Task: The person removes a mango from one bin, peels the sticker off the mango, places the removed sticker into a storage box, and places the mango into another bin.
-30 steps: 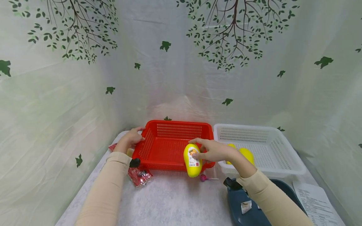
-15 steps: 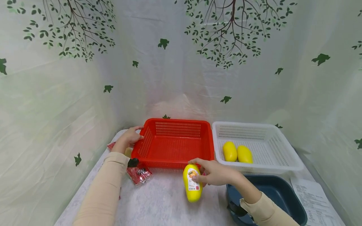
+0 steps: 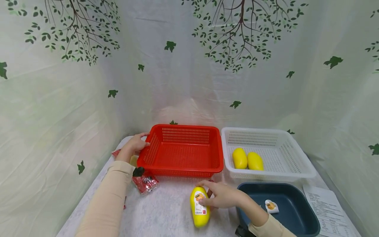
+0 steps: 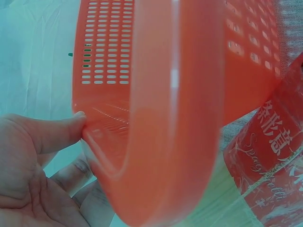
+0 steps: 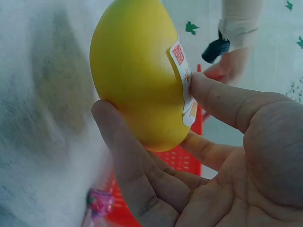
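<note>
My right hand (image 3: 223, 196) grips a yellow mango (image 3: 200, 222) just above the table, in front of the red basket. In the right wrist view, thumb and fingers hold the mango (image 5: 135, 71) from both sides; a white label shows on it. At the left end of the red basket (image 3: 183, 153), my left hand (image 3: 136, 144) holds the rim. The left wrist view shows its thumb on the edge of the basket (image 4: 177, 118) and the fingers behind. No item shows inside the red basket.
Right of it stands a white basket (image 3: 285, 158) with two yellow mangoes (image 3: 240, 158). Nearer is a dark blue tray (image 3: 291, 217) holding a small white piece (image 3: 271, 206), beside a printed sheet (image 3: 328, 205). Red packets (image 3: 145, 184) lie left; a lollipop (image 5: 100, 202) shows in the right wrist view.
My right hand has brought the mango from the red basket's front edge towards me, lower over the table. The two mangoes in the white basket came fully into sight. My left hand stays put.
</note>
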`<act>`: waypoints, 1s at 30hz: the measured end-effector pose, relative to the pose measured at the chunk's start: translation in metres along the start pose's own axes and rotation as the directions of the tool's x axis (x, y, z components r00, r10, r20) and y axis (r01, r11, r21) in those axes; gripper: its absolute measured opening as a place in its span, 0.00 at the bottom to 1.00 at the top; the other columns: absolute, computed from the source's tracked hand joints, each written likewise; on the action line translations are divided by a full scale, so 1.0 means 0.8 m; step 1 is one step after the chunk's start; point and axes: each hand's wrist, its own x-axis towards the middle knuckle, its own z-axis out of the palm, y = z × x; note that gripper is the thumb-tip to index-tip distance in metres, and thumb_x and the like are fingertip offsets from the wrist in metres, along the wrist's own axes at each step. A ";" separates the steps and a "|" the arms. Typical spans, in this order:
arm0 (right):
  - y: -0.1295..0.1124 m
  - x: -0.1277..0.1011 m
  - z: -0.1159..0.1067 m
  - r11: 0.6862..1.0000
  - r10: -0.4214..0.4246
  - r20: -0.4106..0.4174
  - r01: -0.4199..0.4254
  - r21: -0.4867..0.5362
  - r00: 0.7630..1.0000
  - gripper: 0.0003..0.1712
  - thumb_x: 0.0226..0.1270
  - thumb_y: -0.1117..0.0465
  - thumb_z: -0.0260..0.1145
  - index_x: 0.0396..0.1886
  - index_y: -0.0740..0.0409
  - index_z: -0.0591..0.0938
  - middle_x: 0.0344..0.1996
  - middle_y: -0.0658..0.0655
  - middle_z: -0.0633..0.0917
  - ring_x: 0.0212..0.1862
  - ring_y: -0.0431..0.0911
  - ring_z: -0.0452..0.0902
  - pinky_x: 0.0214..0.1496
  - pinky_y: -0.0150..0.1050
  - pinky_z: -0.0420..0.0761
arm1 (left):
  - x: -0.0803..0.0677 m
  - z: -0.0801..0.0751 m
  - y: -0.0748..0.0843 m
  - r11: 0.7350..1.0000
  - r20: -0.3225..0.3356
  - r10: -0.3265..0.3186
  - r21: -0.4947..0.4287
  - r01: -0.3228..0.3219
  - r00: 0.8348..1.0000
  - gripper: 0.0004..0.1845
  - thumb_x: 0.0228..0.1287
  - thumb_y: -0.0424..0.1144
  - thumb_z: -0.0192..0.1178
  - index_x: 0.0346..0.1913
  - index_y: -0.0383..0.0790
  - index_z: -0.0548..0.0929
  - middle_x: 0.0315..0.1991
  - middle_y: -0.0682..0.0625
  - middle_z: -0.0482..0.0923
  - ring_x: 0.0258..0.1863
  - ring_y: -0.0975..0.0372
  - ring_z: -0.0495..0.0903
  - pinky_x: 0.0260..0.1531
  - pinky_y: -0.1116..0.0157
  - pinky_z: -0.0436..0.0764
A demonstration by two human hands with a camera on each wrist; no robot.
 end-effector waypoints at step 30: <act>0.014 0.018 0.031 0.999 0.023 0.003 -0.023 0.034 1.000 0.31 0.72 0.50 0.75 0.72 0.43 0.77 0.35 0.49 0.83 0.31 0.44 0.79 0.35 0.35 0.81 | -0.015 0.001 -0.012 0.996 -0.050 0.089 0.026 -0.087 0.995 0.30 0.82 0.33 0.54 0.81 0.34 0.63 0.59 0.29 0.78 0.48 0.48 0.85 0.49 0.53 0.93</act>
